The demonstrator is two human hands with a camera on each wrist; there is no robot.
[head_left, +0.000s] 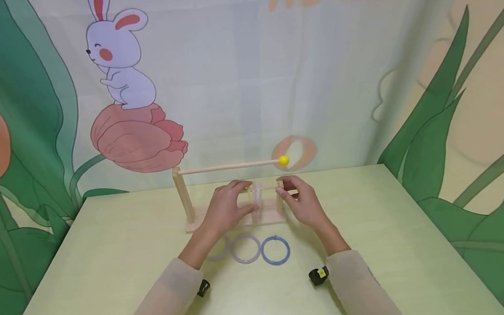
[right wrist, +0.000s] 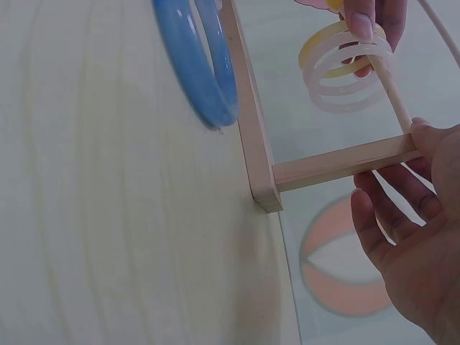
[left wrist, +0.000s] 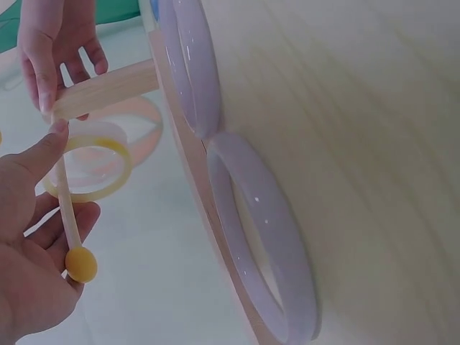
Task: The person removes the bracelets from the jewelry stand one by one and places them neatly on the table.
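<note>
Three rings (head_left: 256, 195), one yellow and two whitish, circle the lower rod (right wrist: 392, 100) of the wooden stand (head_left: 265, 220); your left hand (head_left: 228, 207) grips them, your right hand (head_left: 302, 202) pinches the right post (right wrist: 345, 164). Two lilac rings (head_left: 233, 256) and a blue ring (head_left: 263, 252) lie on the table (head_left: 262, 303).

Soft, even light brightens the head view, with mild glare on the bench (head_left: 372, 246) at the bottom and a faint shadow beside the right sleeve (head_left: 361, 281). The pale rings (head_left: 257, 196) look hazy. Both wrist views are dimmer and greyer; small highlights dot the lilac ring (left wrist: 279, 233).
</note>
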